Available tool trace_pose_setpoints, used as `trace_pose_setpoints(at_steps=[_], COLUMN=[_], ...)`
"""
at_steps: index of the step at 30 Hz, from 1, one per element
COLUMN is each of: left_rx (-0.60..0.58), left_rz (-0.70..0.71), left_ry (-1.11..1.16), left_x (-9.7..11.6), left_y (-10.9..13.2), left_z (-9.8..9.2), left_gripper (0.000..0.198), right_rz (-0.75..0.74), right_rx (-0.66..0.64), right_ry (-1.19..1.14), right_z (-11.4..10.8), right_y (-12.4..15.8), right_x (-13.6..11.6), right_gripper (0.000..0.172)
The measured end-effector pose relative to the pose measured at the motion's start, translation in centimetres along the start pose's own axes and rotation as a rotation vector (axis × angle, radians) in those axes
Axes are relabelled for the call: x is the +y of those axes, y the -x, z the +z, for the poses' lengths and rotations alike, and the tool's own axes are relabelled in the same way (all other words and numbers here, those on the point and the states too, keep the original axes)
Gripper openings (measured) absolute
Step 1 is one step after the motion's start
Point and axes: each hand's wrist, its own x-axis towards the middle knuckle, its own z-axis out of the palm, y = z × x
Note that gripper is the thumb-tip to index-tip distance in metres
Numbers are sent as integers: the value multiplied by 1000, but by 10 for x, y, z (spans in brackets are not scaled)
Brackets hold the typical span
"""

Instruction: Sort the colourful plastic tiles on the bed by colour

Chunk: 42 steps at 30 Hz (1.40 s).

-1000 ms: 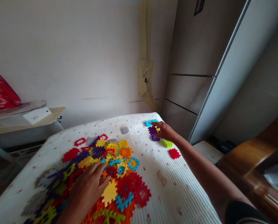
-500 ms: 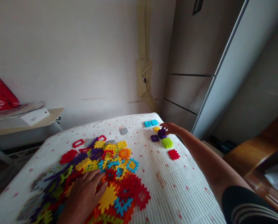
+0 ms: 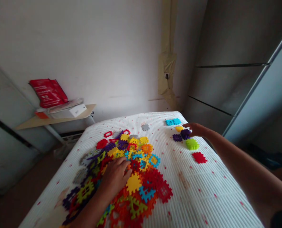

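A heap of flat, toothed plastic tiles [image 3: 129, 167] in red, yellow, blue, purple, orange and green covers the middle of a white ribbed mattress [image 3: 198, 196]. My left hand [image 3: 114, 175] lies flat on the heap, fingers stretched out over the tiles. My right hand [image 3: 196, 129] reaches to the far right corner, its fingertips at a purple tile [image 3: 185, 133]. Beside it lie another purple tile [image 3: 177, 137], a yellow one [image 3: 179, 128], a green one [image 3: 192, 144], a red one [image 3: 199, 157] and two joined blue ones [image 3: 173, 122].
A grey tile [image 3: 145, 127] lies alone near the far edge. A low wooden shelf [image 3: 55, 118] with a red bag [image 3: 48, 91] and a white box stands at the back left. A grey cabinet [image 3: 226, 79] rises to the right.
The view has swung left, showing more of the shelf and floor. My right hand has stayed at the purple tile in the corner. My left hand still rests on the heap.
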Motion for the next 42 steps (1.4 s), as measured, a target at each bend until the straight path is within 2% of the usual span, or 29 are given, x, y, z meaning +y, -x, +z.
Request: trace_pose_setpoints(at_steps=[2,5,8,11,15,18,22,30,34,38,42], left_rx=[25,51,-20,-65,-150,-201,-226,-181,-74,49,43], left_rz=[18,53,48,43,44,27,22,25,-52,-136,-152], left_ry=[24,29,-20,-46,-86,-119,-143,-41,120,370,671], left_x=[-1,0,7,15,20,19,16,14,11,14,31], left_y=[-9,-38,-80,-120,-150,-156,-157,-158,-160,-155,-135], left_z=[-9,-23,-27,-14,12,26,32,39,31,15,10], left_gripper=[27,27,26,25,23,29,31,29,20,33,42], right_rz=[-30,-79,-132,-150,-157,-172,-163,-140,-137,-137,-162], right_rx=[57,187,209,119,68,93,136,172,183,197,361], right_ry=[45,127,105,49,75,126,121,141,135,16,-236], right_z=[-4,-2,20,53,82,87,92,97,97,96,84], right_y=[2,11,26,40,49,51,51,48,48,46,45], right_x=[-9,-42,-89,-127,-147,-149,-147,-149,-148,-144,-147], right_gripper=[66,62,53,46,29,24,23,21,19,17,23])
